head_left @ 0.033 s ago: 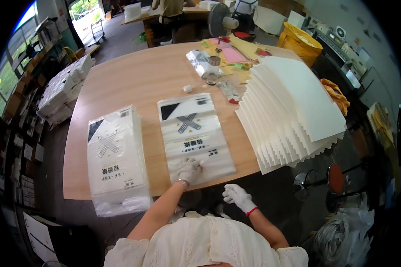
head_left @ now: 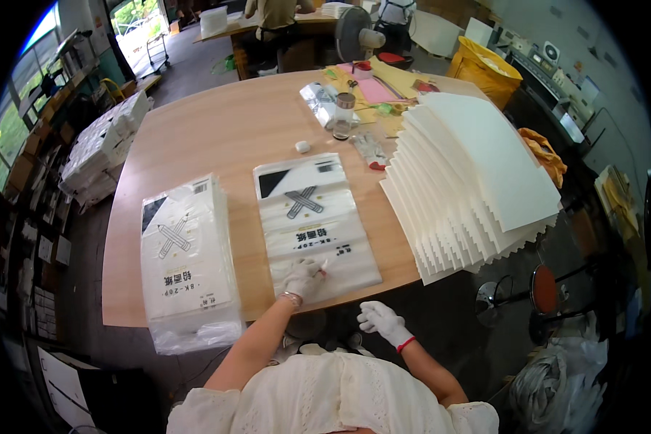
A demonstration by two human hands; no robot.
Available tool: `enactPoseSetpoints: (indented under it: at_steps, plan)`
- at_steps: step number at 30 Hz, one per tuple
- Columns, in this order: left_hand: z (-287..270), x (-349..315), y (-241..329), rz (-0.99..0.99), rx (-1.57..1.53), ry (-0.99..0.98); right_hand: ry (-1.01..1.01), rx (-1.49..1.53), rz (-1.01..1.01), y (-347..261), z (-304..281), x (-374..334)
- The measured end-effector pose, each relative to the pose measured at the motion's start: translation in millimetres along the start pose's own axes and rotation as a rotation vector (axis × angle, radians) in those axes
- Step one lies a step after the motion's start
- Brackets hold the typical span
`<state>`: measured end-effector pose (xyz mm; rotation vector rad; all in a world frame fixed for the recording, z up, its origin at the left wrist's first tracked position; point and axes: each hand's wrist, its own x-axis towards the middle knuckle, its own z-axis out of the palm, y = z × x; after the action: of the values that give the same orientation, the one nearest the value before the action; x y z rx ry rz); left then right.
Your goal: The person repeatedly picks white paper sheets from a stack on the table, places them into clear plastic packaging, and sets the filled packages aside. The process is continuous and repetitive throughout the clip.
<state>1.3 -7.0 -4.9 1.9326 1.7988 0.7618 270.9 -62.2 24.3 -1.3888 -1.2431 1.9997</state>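
Note:
A clear plastic bag (head_left: 318,217), printed with crossed pencils and a black corner, lies flat in the middle of the table. On its near end rests my left hand (head_left: 302,280), in a white glove, the fingers drawn together and pinching the film. My right hand (head_left: 383,322), gloved with a red cuff, hangs off the table's near edge, its fingers curled and nothing visible in them. To the left, a thick stack of the same bags (head_left: 188,253) overhangs the near edge. A fanned stack of white paper sheets (head_left: 477,173) fills the right side.
Beyond the bag are a small white lump (head_left: 303,147), a glass jar (head_left: 343,119), a spare glove (head_left: 369,150) and a silvery plastic packet (head_left: 318,101). Yellow and pink papers (head_left: 372,87) lie farther back. A fan (head_left: 354,35) and a stool (head_left: 544,288) stand off the table.
The fingers of my left hand have bunched together on the bag's film. My right hand has hardly moved. The whole view has shifted slightly.

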Motion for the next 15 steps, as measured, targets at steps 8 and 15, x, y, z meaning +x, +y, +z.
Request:
enactPoseSetpoints:
  at_steps: [8, 15]
  plan:
    - [-33.9, 24.2, 3.0, -0.122, -0.235, -0.069, 0.099, 0.163, -0.228, -78.3, 78.4, 104.2]
    - [-79.4, 75.3, -17.7, -0.463, -1.114, 0.168, 0.732, -1.036, -1.002, -77.9, 42.0, 87.4]
